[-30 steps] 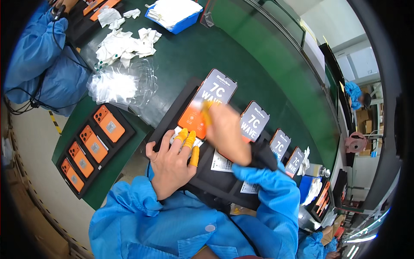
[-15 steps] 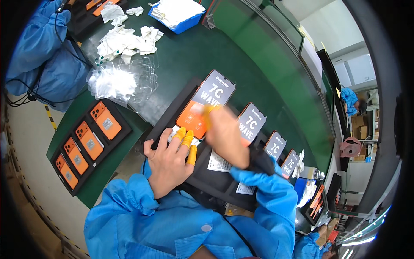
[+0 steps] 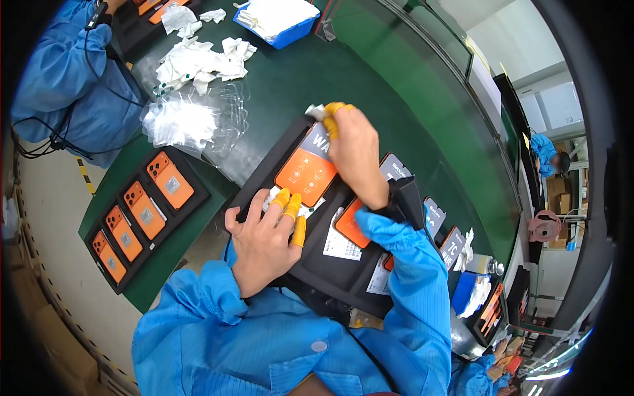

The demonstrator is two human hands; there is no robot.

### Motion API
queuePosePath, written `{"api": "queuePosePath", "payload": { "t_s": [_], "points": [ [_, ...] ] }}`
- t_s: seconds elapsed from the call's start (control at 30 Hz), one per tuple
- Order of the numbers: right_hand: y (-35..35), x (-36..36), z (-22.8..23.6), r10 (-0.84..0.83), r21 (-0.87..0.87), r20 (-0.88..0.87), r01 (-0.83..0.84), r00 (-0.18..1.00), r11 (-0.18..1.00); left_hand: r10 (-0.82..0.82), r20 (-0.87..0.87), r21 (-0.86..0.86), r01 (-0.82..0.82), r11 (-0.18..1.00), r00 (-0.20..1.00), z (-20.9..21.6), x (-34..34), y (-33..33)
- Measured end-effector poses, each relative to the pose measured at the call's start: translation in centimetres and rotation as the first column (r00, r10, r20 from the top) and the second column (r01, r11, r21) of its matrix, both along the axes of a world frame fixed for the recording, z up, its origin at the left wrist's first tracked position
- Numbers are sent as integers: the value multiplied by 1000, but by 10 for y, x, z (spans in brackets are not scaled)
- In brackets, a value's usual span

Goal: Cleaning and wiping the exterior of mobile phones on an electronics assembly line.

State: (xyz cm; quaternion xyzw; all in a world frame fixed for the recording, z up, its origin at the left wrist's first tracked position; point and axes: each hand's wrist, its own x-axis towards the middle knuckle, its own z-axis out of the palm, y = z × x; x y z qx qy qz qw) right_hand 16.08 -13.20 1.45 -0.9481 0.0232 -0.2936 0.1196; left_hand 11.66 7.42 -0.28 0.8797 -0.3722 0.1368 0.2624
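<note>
A phone with a grey-and-orange printed front (image 3: 305, 173) lies in a black foam tray (image 3: 314, 269) before me. My left hand (image 3: 267, 247), in yellow finger cots, rests with spread fingers against the phone's lower edge, where a white piece partly shows under the fingertips. At the far end of the same phone, my right hand (image 3: 356, 148) pinches a folded white cloth (image 3: 317, 112); this hand and its wrist hide part of the screen. More phones, among them one with an orange lower half (image 3: 352, 223), sit to the right in the tray, partly behind my right arm.
Left stands another black tray (image 3: 150, 245) of orange phones, backs up. Beyond are clear plastic pieces (image 3: 185, 122), crumpled white cloths (image 3: 191, 66) and a blue bin (image 3: 294, 38). White label sheets (image 3: 340, 243) lie in my tray. A co-worker's blue sleeve (image 3: 59, 72) is at left.
My right hand has moved away from me, from the phone's middle to its far end, uncovering the orange lower part. My left hand has stayed at the lower edge.
</note>
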Motion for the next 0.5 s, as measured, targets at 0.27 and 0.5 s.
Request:
{"api": "queuePosePath", "payload": {
  "t_s": [0.27,0.5],
  "points": [
    [43,-35,-7,331,162,-96,-314,939,936,-19,-27,8,19,1000,999,1,0,3],
    [37,-45,-2,432,197,-219,-394,875,898,-41,0,-10,41,999,999,-3,3,5]
  ]
}}
